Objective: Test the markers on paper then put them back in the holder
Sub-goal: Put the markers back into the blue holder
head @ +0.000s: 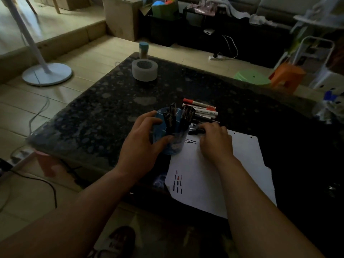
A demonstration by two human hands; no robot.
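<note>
A person's left hand (143, 131) grasped a blue holder (176, 148) standing on a dark speckled bench (111, 108), thumb on its near side and fingers wrapped over the left wall. Several dark markers (172, 116) stood upright inside it. The holder sat at the left far corner of a white sheet of paper (247, 157), its base touching or just overlapping the sheet's edge. The right hand (214, 140) lay palm-down on the far part of the paper, fingers curled toward a pile of loose markers (203, 113) lying just beyond the sheet and right of the holder. Whether those fingers had closed on a marker could not be told, since the fingertips were hidden among dark barrels. A red-capped marker (198, 102) lay at the far side of the pile. Short black and red test strokes (177, 183) marked the paper's near left corner, and a few more black dashes (190, 141) showed beside the holder. Farther off on the bench stood a wide roll of white tape (144, 70) and, beyond it, a jar with a blue lid (143, 50).
</note>
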